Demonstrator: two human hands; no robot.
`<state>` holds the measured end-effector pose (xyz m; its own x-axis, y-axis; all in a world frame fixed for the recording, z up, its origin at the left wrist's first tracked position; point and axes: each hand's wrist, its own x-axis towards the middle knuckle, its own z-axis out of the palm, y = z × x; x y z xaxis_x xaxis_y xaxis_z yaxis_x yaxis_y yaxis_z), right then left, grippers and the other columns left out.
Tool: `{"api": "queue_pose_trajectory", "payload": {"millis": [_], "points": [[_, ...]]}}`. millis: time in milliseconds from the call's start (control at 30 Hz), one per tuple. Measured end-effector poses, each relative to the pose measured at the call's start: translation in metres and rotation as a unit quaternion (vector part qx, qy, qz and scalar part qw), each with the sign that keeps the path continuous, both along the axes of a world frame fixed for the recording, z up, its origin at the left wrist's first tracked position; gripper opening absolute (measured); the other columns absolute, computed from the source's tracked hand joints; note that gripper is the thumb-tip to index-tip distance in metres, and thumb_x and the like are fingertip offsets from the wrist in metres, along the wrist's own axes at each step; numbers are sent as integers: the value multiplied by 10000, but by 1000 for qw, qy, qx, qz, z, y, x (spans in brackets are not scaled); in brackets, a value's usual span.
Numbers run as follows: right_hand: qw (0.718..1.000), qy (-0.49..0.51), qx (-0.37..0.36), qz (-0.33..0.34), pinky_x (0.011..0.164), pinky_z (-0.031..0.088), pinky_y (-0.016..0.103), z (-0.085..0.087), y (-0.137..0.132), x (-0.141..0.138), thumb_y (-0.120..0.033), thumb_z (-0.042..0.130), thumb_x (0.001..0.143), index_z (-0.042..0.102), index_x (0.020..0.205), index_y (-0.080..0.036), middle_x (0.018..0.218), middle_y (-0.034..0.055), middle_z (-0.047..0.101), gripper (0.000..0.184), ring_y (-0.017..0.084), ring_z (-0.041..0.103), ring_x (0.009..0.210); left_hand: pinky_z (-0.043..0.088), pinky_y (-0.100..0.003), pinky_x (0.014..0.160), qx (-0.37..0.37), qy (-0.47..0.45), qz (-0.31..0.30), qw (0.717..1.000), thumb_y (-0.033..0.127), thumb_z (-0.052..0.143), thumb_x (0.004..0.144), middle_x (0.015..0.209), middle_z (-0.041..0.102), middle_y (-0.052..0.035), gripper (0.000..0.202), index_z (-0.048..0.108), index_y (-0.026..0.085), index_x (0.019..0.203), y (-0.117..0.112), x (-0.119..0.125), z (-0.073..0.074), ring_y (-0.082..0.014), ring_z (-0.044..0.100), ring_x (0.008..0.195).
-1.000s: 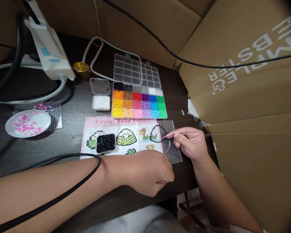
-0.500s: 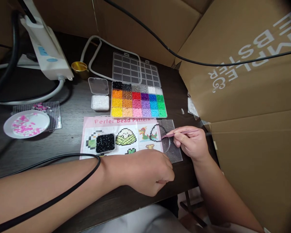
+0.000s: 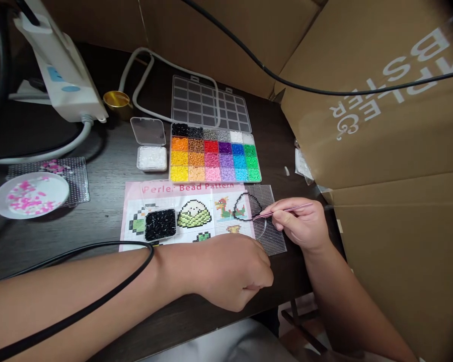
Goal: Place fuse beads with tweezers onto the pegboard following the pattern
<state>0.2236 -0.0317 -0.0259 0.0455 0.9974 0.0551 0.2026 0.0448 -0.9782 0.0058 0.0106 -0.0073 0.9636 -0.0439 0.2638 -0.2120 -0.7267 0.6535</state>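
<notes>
My right hand (image 3: pixel 302 223) pinches thin pink tweezers (image 3: pixel 287 208), their tip resting at the black bead outline (image 3: pixel 245 206) on a clear pegboard (image 3: pixel 272 231). My left hand (image 3: pixel 234 271) is curled into a loose fist at the pegboard's near left corner, over the pink-edged pattern sheet (image 3: pixel 181 206); whether it holds anything is hidden. A small box of black beads (image 3: pixel 160 223) sits on the sheet to the left.
A sorted tray of coloured beads (image 3: pixel 215 158) with its open lid lies behind the sheet, beside a small box of white beads (image 3: pixel 149 157). A white dish of pink beads (image 3: pixel 30 195) sits far left on another pegboard. Cardboard boxes (image 3: pixel 392 151) wall the right. Cables cross the table.
My head has shifted slightly, so the scene slid a little left and up. Both hands stay where they were on the pegboard.
</notes>
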Motion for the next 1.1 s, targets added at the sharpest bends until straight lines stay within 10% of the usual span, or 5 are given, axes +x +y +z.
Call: {"api": "queue_pose_trajectory", "payload": {"millis": [733,1100], "points": [[999,34,-3,-9,447,415,274,4,0,-2,-281,765,841,824,852,-219,742,62,776,86,105,529,454,486,-278,659,4,39,-7,999,59,587,738,635,574,6,292,407,215,567,1,1,3,-156,496,624],[965,241,-28,-97,379,271,213,17,30,2,-356,861,697,728,779,-232,699,27,759,200,51,381,382,489,-283,646,13,4,-9,1000,67,584,749,645,586,4,252,469,220,585,0,1,0,-160,498,632]]}}
